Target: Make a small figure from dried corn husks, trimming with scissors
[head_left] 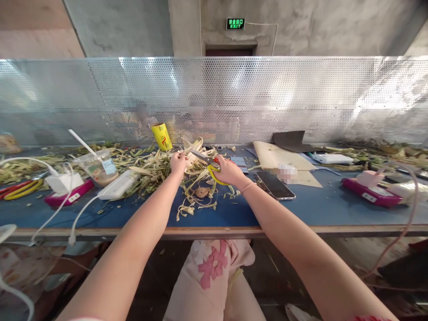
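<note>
Right hand (230,171) holds pointed metal scissors (199,155) beside papery, curling strips (157,161)

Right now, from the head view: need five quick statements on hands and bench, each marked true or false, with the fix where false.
1. The right hand holds scissors with red and yellow handles. True.
2. The left hand is wrapped around the yellow cylindrical container. False: the container is apart from that hand, beyond it.
3. A smartphone lies on the blue tabletop, to the right of the right hand. True.
4. The clear plastic cup has no straw. False: a white straw sticks out of it.
5. The exit sign glows red. False: its lettering is green.
</note>
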`<state>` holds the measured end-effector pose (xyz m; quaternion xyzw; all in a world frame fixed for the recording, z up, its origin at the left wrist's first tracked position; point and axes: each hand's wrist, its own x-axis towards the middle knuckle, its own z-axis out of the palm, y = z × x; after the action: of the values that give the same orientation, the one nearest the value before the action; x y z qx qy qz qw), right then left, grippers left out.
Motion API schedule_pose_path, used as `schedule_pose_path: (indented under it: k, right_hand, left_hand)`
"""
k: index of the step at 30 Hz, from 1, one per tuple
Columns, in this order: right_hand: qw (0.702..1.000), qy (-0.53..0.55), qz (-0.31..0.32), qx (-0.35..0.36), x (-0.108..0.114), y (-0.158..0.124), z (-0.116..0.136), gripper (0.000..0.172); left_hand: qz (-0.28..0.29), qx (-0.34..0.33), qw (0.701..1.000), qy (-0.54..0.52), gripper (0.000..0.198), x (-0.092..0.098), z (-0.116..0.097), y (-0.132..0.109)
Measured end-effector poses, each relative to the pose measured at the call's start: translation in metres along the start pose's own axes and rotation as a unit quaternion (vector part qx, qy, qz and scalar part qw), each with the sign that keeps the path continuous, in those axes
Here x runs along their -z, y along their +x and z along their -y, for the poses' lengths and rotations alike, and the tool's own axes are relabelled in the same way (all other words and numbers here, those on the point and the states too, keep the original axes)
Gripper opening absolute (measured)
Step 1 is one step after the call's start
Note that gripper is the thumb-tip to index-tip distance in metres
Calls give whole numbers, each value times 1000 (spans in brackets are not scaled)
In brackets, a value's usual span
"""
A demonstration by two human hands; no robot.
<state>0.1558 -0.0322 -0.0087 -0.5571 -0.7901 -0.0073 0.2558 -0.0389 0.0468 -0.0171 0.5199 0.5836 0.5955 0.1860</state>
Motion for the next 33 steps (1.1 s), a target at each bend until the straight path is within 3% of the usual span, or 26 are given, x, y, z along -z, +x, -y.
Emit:
schedule_pose_path:
  k: [15, 33]
  right_hand:
    - [999, -17, 30, 5, 2, 0, 5, 45]
    - [999, 12, 40, 9, 0, 3, 3, 40]
  left_hand:
    - [8, -10, 1000, 23, 22, 8, -18, -17]
    - [21, -28, 999, 10, 22, 4, -13, -14]
